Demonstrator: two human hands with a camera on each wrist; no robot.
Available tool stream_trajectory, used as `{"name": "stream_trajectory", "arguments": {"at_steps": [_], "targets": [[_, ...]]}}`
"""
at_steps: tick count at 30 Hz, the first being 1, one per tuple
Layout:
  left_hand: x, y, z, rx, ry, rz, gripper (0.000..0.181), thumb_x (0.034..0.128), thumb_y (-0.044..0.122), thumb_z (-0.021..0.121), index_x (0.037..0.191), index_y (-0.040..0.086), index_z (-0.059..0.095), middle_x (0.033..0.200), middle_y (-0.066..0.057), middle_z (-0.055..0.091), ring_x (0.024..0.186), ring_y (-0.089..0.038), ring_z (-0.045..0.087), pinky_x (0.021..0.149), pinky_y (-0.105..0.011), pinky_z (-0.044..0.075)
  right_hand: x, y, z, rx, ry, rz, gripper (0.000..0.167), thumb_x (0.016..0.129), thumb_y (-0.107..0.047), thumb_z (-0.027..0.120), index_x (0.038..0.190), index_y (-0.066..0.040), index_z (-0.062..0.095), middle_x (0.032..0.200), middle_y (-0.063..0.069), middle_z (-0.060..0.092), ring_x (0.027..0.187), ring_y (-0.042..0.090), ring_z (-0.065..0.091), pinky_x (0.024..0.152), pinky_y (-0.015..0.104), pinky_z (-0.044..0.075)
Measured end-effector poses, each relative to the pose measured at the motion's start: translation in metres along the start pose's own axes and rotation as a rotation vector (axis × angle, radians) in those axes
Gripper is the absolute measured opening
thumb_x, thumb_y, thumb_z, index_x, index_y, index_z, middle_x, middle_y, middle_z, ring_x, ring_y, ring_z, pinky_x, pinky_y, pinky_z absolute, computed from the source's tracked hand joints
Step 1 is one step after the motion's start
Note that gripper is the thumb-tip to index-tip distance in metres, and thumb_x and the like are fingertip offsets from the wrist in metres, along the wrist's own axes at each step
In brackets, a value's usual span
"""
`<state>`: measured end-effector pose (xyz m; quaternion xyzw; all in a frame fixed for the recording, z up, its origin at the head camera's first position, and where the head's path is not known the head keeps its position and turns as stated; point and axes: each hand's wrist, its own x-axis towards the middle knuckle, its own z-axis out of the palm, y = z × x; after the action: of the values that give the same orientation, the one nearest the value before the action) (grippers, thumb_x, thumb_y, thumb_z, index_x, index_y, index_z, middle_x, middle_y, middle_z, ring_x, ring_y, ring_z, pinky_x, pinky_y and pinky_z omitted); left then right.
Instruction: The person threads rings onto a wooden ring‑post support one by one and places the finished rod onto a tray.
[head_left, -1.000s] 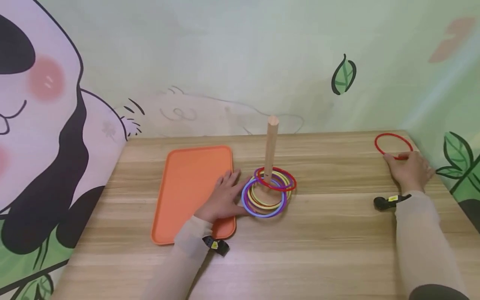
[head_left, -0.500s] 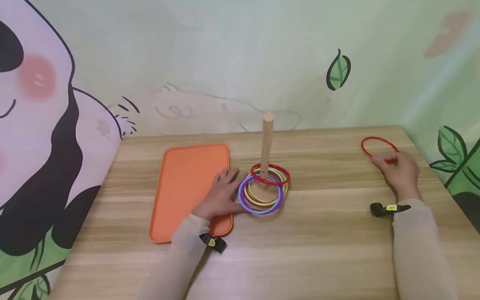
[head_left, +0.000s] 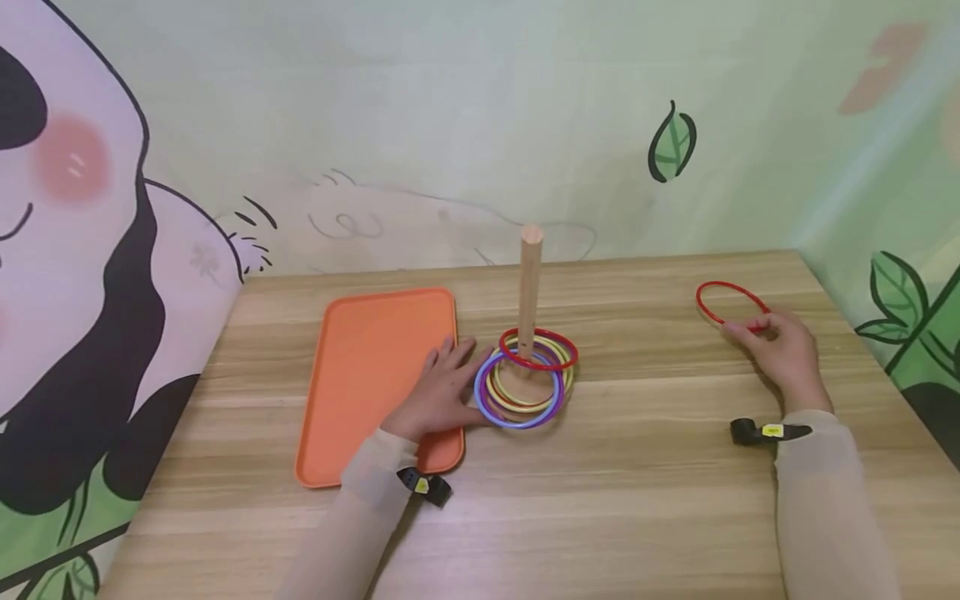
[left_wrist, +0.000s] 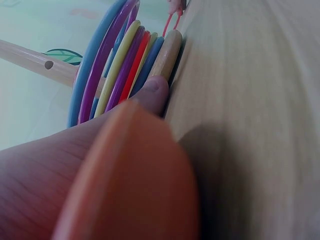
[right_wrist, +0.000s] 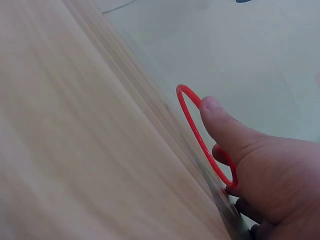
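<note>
My right hand (head_left: 791,358) pinches a thin red ring (head_left: 726,283) between thumb and fingers, at the far right of the table; in the right wrist view this red ring (right_wrist: 200,142) hangs tilted just above the wood. An upright wooden post (head_left: 529,283) carries several rings, among them a blue ring (head_left: 517,426) and a second red ring (head_left: 576,352), loosely piled. Spread beside the post, my left hand (head_left: 435,400) has its fingers mostly straight; its thumb (left_wrist: 152,90) touches the wooden base (left_wrist: 167,52). Rings hide the index fingertip.
An orange tray (head_left: 367,375) lies left of the post, partly under my left hand and wrist. The wooden table (head_left: 637,475) ends at the back against a wall (head_left: 450,100) painted with a panda and leaves.
My right hand has moved left and slightly nearer with the red ring. The red ring on the post has shifted slightly left. My left hand stays by the base.
</note>
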<state>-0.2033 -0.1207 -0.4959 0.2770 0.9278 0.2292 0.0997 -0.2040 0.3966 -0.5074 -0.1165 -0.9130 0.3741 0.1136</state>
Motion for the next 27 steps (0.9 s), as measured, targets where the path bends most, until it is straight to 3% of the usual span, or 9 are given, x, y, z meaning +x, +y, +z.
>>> {"name": "stream_trajectory", "arguments": {"at_steps": [5, 16, 20, 23, 27], "targets": [[0.002, 0.001, 0.000, 0.007, -0.008, 0.004, 0.115, 0.0781, 0.058, 0.088, 0.168, 0.015, 0.031, 0.173, -0.022, 0.021, 0.159, -0.051, 0.002, 0.128, -0.062, 0.001, -0.003, -0.002, -0.001, 0.019, -0.008, 0.025, 0.052, 0.097, -0.046, 0.076, 0.108, 0.004, 0.069, 0.119, 0.018, 0.061, 0.113, 0.031, 0.051, 0.087, 0.028, 0.036], [0.000, 0.001, -0.002, 0.012, -0.014, -0.007, 0.115, 0.0778, 0.056, 0.089, 0.168, 0.014, 0.031, 0.173, -0.023, 0.021, 0.159, -0.051, 0.001, 0.128, -0.062, 0.002, -0.001, -0.007, 0.003, 0.084, 0.004, 0.079, 0.053, 0.093, -0.049, 0.079, 0.106, 0.000, 0.065, 0.112, 0.006, 0.060, 0.111, 0.025, 0.051, 0.087, 0.023, 0.037], [0.000, 0.002, -0.003, 0.002, -0.018, -0.019, 0.115, 0.0778, 0.057, 0.089, 0.168, 0.015, 0.031, 0.173, -0.022, 0.020, 0.159, -0.050, 0.001, 0.128, -0.061, 0.002, -0.001, -0.011, 0.000, 0.123, -0.017, 0.101, 0.057, 0.095, -0.051, 0.076, 0.110, 0.002, 0.062, 0.129, 0.018, 0.060, 0.128, 0.036, 0.050, 0.106, 0.040, 0.041], [-0.001, 0.002, -0.003, -0.001, -0.022, -0.024, 0.114, 0.0780, 0.057, 0.089, 0.168, 0.016, 0.031, 0.173, -0.022, 0.020, 0.159, -0.050, 0.001, 0.128, -0.061, 0.002, 0.001, -0.015, -0.002, 0.165, -0.034, 0.108, 0.058, 0.097, -0.050, 0.074, 0.111, 0.004, 0.060, 0.147, 0.027, 0.054, 0.145, 0.045, 0.041, 0.119, 0.058, 0.032], [-0.001, 0.003, -0.005, -0.010, -0.020, -0.021, 0.114, 0.0781, 0.057, 0.089, 0.168, 0.016, 0.032, 0.173, -0.022, 0.021, 0.159, -0.050, 0.001, 0.128, -0.061, 0.001, 0.003, -0.021, -0.005, 0.208, -0.034, 0.113, 0.059, 0.096, -0.050, 0.075, 0.111, 0.005, 0.058, 0.159, 0.028, 0.045, 0.152, 0.046, 0.032, 0.122, 0.058, 0.027]]}}
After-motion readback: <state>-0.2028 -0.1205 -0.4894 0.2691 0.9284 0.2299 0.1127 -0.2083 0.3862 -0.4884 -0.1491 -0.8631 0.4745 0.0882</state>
